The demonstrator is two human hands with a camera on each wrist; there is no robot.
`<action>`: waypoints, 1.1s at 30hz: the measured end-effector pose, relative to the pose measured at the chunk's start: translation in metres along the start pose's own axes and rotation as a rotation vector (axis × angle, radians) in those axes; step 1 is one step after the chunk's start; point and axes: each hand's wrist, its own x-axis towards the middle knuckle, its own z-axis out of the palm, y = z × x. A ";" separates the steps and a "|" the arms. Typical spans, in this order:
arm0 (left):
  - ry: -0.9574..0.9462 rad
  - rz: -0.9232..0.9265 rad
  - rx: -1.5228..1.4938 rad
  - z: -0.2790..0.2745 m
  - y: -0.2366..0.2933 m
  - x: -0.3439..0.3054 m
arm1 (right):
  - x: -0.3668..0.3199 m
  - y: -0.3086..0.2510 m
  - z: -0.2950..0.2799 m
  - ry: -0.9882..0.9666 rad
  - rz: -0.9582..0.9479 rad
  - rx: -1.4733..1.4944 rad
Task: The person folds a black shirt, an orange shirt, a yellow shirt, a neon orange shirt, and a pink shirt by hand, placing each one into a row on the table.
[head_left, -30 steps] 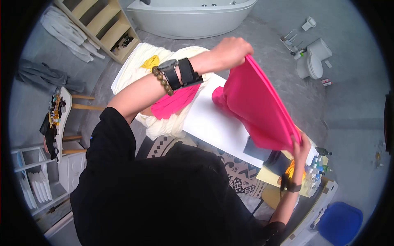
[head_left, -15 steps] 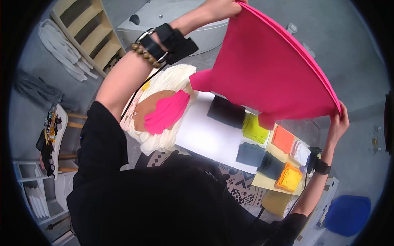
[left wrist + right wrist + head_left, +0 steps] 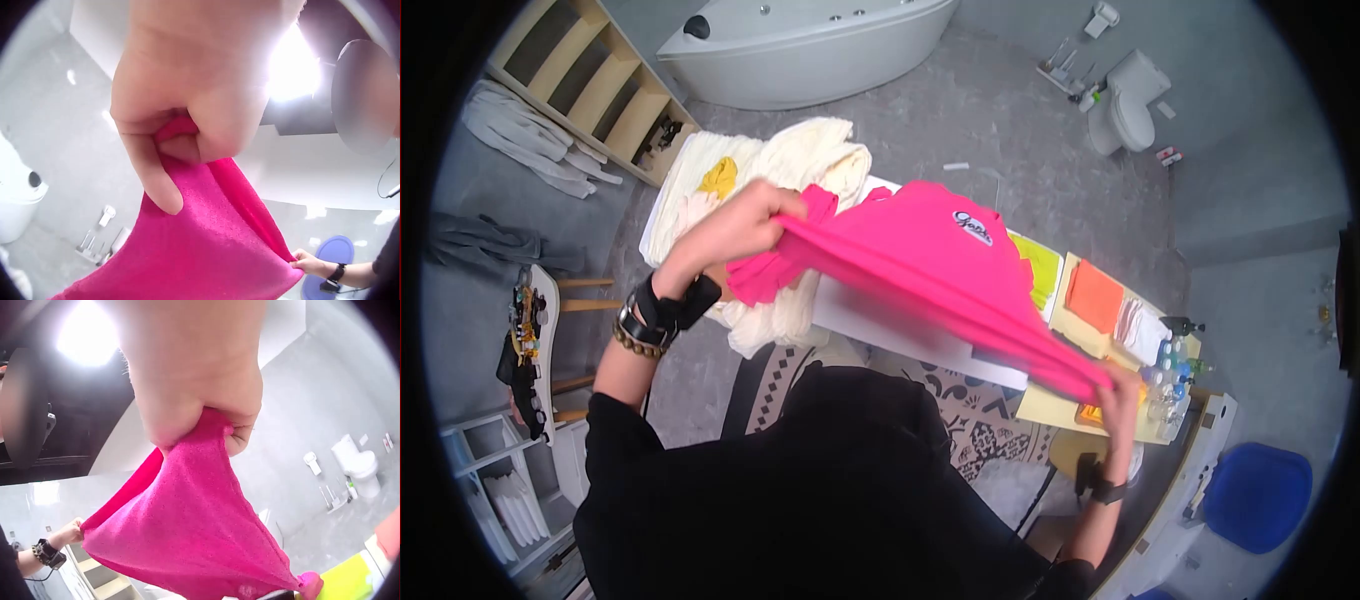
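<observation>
A bright pink T-shirt (image 3: pixel 900 245) with a small white-and-dark logo is stretched between my two hands over the white table. My left hand (image 3: pixel 745 222) grips one end of its edge, fingers curled round the bunched cloth (image 3: pixel 200 250) in the left wrist view. At the other end, my right hand (image 3: pixel 1118 400) pinches the edge; the right wrist view shows the fabric (image 3: pixel 194 506) gathered in the fist. The far part of the shirt reaches down to the table beside a lime green folded garment (image 3: pixel 1038 270). Most of the table surface beneath is hidden.
Left of the shirt lies a heap of cream cloth (image 3: pixel 795 155) with another pink garment (image 3: pixel 755 278) and a yellow piece (image 3: pixel 718 177). Orange (image 3: pixel 1095 295) and white (image 3: pixel 1140 332) folded piles sit at the right, near several bottles (image 3: pixel 1168 385). A bathtub (image 3: pixel 810 70) stands beyond.
The shirt rose high and spread out, then came down over the table, its logo now showing. Both hands have dropped back toward the body, the left one farthest.
</observation>
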 end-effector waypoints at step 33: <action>-0.404 -0.463 -0.126 0.186 -0.201 -0.031 | 0.033 0.168 0.180 -0.364 0.110 0.041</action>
